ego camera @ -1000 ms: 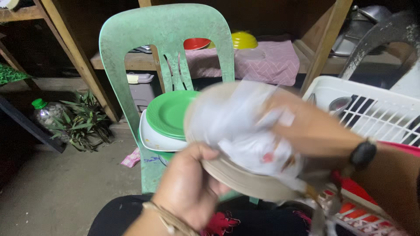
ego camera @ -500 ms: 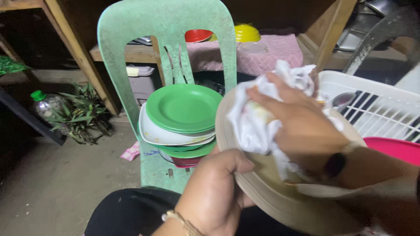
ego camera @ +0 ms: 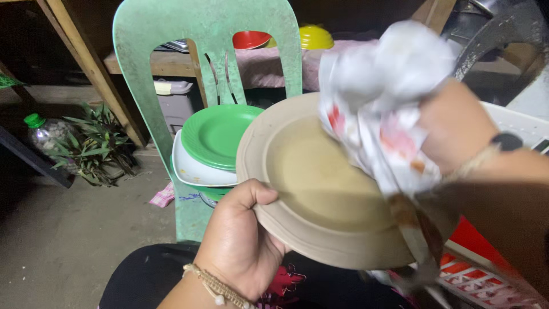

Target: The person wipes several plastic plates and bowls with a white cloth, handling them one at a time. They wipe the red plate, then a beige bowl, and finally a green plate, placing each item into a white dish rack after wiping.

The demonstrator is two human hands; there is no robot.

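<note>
My left hand [ego camera: 240, 240] grips the near rim of a beige plate [ego camera: 314, 183], thumb on top, holding it tilted in front of me. My right hand [ego camera: 457, 129] clutches a white cloth with red marks [ego camera: 383, 97] at the plate's upper right edge; the cloth is blurred. Behind the plate a stack of plates with a green plate [ego camera: 214, 134] on top rests on the seat of a green plastic chair [ego camera: 206, 34].
A white plastic dish rack [ego camera: 526, 126] stands at right, with a red basket [ego camera: 474, 263] below it. A shelf behind the chair holds a red bowl [ego camera: 251, 39] and a yellow bowl [ego camera: 314, 37]. A plastic bottle [ego camera: 43, 134] and leafy plant [ego camera: 94, 143] sit on the floor at left.
My right hand has swept the cloth from the plate's middle up to its upper right edge, baring the plate's face. The left hand keeps its grip on the rim.
</note>
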